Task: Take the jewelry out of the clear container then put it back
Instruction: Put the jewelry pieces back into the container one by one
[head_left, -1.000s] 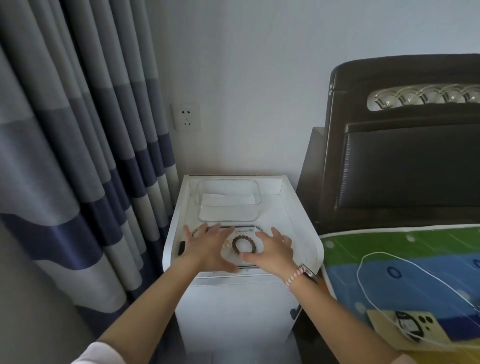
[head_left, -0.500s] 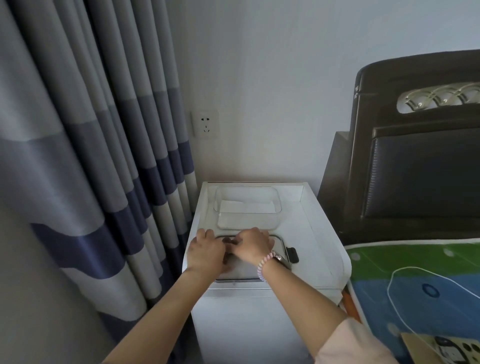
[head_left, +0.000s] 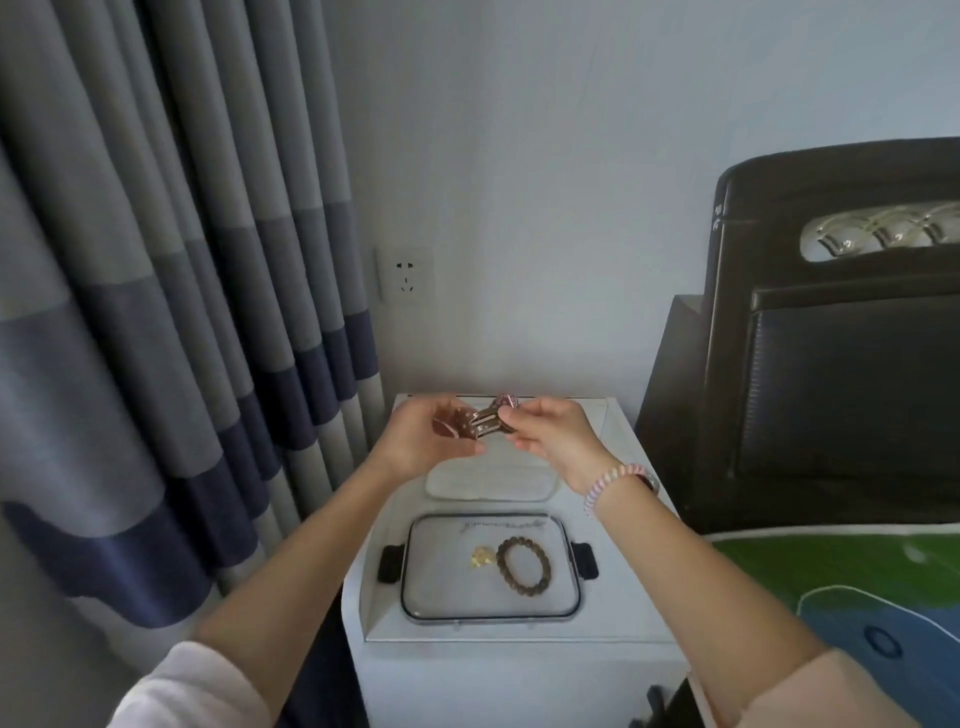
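Observation:
My left hand (head_left: 434, 439) and my right hand (head_left: 553, 436) are raised together over the back of the nightstand. Between them they pinch a metal clip piece with reddish-brown ornaments (head_left: 485, 422). Below the hands stands the clear container (head_left: 491, 486), partly hidden by them. In front of it a clear lid with black latches (head_left: 431, 577) lies flat. On the lid rest a brown bead bracelet (head_left: 523, 565), a small gold piece (head_left: 480, 556) and a thin chain (head_left: 501, 525).
Everything sits on a white nightstand with raised side edges (head_left: 631, 519). A grey and blue striped curtain (head_left: 171, 338) hangs at the left, beside a wall socket (head_left: 405, 274). A dark headboard (head_left: 831, 338) and a bed with a green and blue cover (head_left: 857, 587) stand at the right.
Both hands have lifted off the lid and moved up and back, now holding the clip piece in the air. The bracelet, gold piece and chain lie uncovered on the lid.

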